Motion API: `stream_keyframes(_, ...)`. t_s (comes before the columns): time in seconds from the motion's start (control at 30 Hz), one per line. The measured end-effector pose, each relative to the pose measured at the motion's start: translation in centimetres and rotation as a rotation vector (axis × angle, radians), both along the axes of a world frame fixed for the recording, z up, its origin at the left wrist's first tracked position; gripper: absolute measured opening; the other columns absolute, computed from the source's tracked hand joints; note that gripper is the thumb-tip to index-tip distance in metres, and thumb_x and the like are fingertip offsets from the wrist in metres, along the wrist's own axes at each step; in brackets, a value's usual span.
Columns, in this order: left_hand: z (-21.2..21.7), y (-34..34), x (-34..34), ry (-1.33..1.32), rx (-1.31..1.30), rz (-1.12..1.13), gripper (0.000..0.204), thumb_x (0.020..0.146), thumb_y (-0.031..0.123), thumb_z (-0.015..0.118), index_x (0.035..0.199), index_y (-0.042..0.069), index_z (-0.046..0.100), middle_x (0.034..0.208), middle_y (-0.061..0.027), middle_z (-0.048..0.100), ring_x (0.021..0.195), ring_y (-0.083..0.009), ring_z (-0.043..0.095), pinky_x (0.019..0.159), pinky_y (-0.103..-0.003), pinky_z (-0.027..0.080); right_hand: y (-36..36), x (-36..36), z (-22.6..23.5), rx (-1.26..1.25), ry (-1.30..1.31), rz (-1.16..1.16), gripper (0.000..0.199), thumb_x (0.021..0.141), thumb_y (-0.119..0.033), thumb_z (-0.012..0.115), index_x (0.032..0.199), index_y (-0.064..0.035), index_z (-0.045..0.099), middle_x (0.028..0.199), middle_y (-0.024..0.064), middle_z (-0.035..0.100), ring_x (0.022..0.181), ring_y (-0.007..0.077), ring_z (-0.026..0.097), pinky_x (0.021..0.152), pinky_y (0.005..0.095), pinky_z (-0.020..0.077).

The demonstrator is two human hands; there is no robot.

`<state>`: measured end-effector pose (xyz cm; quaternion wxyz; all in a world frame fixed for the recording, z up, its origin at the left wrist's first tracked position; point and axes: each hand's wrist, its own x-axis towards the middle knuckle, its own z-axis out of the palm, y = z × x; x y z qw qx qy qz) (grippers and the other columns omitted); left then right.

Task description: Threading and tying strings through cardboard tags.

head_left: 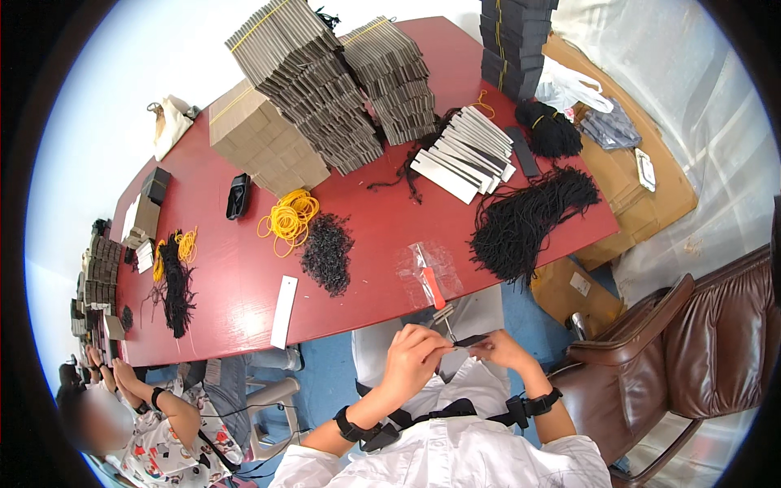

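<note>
Both hands, left [415, 351] and right [503, 350], pinch one dark tag [470, 340]; cords [521, 220] at 1 o'clock lie unused on the tabletop [366, 211].

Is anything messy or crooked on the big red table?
Yes. The grey card stacks at the far side lean and fan out instead of standing straight. Yellow rubber bands lie in a loose tangle, and the black cords sprawl over the table's near right edge.

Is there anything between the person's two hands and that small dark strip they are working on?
Nothing visible. The left hand and right hand both pinch the small dark strip directly, in front of the chest, just off the near edge of the red table.
</note>
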<state>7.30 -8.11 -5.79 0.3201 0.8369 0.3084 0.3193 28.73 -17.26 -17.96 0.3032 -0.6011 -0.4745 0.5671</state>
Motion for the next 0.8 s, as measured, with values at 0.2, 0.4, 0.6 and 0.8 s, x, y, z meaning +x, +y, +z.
stream_keyframes(0.2, -0.7, 0.1, 0.6, -0.06, -0.181, 0.049, 0.013, 0.072, -0.003, 0.072, 0.082, 0.003, 0.066, 0.083, -0.0082, 0.062, 0.079, -0.0251, 0.059, 0.069, -0.033, 0.047, -0.4, -0.2, -0.5, -0.222, 0.146, 0.029, 0.017, 0.085, -0.012, 0.063, 0.096, 0.0011, 0.067, 0.082, 0.0052, 0.068, 0.07, 0.0115, 0.063, 0.058, 0.0251, 0.0497)
stream_keyframes(0.4, -0.6, -0.1, 0.9, -0.105, -0.327, 0.087, 0.01, 0.076, -0.004, 0.069, 0.083, 0.0, 0.064, 0.084, -0.0096, 0.061, 0.074, -0.0203, 0.061, 0.067, -0.029, 0.049, -0.9, 0.2, -0.8, -0.3, 0.101, 0.196, 0.022, 0.085, -0.021, 0.063, 0.095, -0.0019, 0.068, 0.077, 0.005, 0.068, 0.065, 0.0124, 0.061, 0.057, 0.0252, 0.0484)
stream_keyframes(0.6, -0.8, -0.1, 0.7, -0.107, -0.314, 0.108, 0.011, 0.076, -0.004, 0.07, 0.085, 0.0, 0.065, 0.083, -0.0101, 0.061, 0.075, -0.0204, 0.061, 0.068, -0.029, 0.049, -1.2, -1.0, 3.2, 0.066, -0.165, 0.377, 0.03, 0.082, -0.033, 0.065, 0.091, -0.0044, 0.07, 0.068, 0.0106, 0.064, 0.057, 0.0161, 0.059, 0.055, 0.0306, 0.0475)
stream_keyframes(0.8, -1.0, -0.2, 0.7, -0.143, -0.341, 0.132, 0.013, 0.077, -0.003, 0.07, 0.089, 0.0, 0.066, 0.084, -0.0095, 0.061, 0.075, -0.0177, 0.062, 0.069, -0.027, 0.05, -0.6, -3.5, 5.6, 0.193, -0.31, -0.338, 0.021, 0.074, -0.02, 0.076, 0.083, -0.0056, 0.062, 0.06, 0.0071, 0.058, 0.053, 0.0168, 0.057, 0.048, 0.0306, 0.0426)
